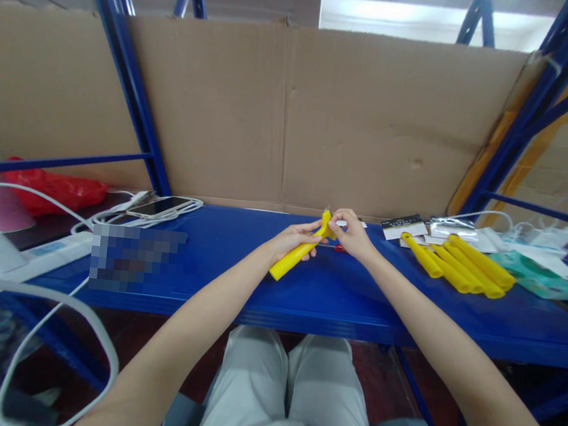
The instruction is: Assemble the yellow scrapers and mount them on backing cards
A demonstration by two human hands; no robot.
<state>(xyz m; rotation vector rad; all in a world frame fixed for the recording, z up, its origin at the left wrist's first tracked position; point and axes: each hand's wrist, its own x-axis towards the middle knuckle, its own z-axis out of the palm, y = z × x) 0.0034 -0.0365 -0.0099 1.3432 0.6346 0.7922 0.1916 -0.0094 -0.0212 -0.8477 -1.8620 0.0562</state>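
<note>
My left hand is closed around a yellow tube-shaped handle, held at a slant over the blue shelf with its wide end toward me. At the handle's far upper end, my right hand pinches a yellow part. Whether that part is joined to the handle cannot be made out. A small red item lies just below the right hand, partly hidden. To the right, several similar yellow handles lie side by side, with a hole visible at the end of one.
Behind the blue shelf stands a cardboard wall. At left are a phone, white cables, a power strip and a red bag. Black-and-white cards and a green plastic bag lie at right.
</note>
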